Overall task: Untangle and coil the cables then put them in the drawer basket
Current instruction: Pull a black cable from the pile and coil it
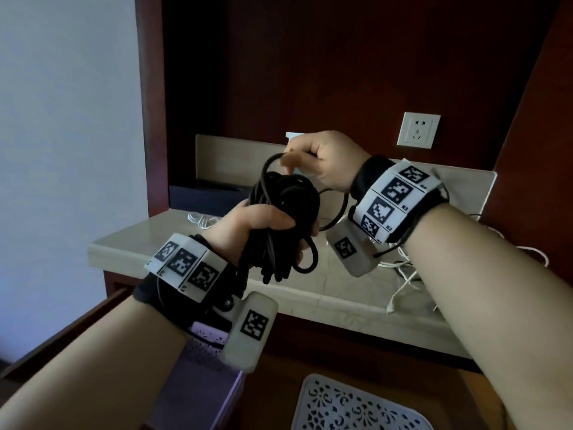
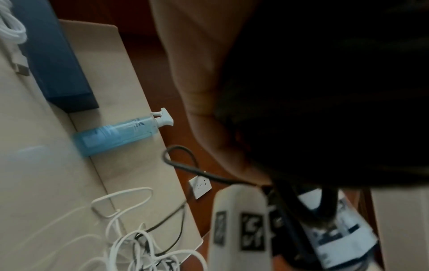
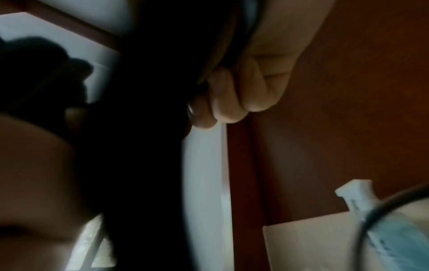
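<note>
A thick bundle of black cable (image 1: pixel 290 206) hangs in the air above the counter, gripped round its middle by my left hand (image 1: pixel 257 225). My right hand (image 1: pixel 316 162) is just above it and pinches one loop of the same black cable (image 3: pixel 234 36) at the top of the bundle. Another loop (image 1: pixel 336 209) trails under my right wrist. A tangle of white cables (image 1: pixel 406 274) lies on the stone counter (image 1: pixel 192 243) to the right; the left wrist view shows that white tangle (image 2: pixel 139 243) too. A pale perforated basket (image 1: pixel 353 405) sits low in the open drawer.
A dark blue box (image 1: pixel 204 198) stands at the back left of the counter, with a small white cable (image 1: pixel 200 219) in front of it. A blue spray bottle (image 2: pixel 120 132) stands by the backsplash. A wall socket (image 1: pixel 418 130) is at the right. A purple container (image 1: pixel 201 373) sits below my left wrist.
</note>
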A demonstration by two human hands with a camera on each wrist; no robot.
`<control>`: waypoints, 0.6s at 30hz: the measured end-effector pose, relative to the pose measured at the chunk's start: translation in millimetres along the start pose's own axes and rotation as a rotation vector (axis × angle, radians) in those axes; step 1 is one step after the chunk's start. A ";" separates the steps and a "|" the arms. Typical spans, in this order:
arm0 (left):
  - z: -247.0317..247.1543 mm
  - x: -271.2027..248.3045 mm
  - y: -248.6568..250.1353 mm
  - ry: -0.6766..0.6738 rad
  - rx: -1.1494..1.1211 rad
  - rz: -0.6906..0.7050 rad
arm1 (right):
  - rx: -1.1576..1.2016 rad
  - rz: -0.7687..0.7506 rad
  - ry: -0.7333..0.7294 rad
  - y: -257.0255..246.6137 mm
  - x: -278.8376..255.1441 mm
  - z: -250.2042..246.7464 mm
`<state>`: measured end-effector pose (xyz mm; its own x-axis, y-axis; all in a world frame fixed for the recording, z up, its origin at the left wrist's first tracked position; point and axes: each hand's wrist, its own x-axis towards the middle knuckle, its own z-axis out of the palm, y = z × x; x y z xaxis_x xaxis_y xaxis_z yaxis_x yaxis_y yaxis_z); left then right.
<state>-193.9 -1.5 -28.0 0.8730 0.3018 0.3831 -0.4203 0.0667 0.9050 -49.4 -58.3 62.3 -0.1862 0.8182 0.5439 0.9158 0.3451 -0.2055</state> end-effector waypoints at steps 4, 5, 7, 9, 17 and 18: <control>1.5 4.5 2.7 0.173 -0.104 0.127 | 0.208 0.237 0.116 37.5 -23.6 -2.6; 1.1 6.0 3.2 0.224 -0.105 0.147 | 0.253 0.280 0.118 44.1 -29.8 0.2; -0.6 9.5 1.4 0.332 -0.075 0.156 | 0.364 0.353 0.149 48.8 -37.9 8.9; 0.1 12.2 -2.2 0.400 -0.052 0.142 | 0.453 0.385 0.206 47.0 -39.9 18.2; 1.7 15.4 -5.6 0.383 -0.095 0.263 | 0.048 0.269 0.053 38.8 -53.5 43.7; 1.4 15.1 -6.1 0.391 -0.089 0.255 | 0.022 0.261 0.026 37.8 -55.0 45.8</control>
<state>-177.8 1.3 -27.5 0.5879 0.6533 0.4771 -0.6434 0.0202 0.7652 -20.8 -69.2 -12.7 0.0645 0.8689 0.4907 0.9235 0.1343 -0.3592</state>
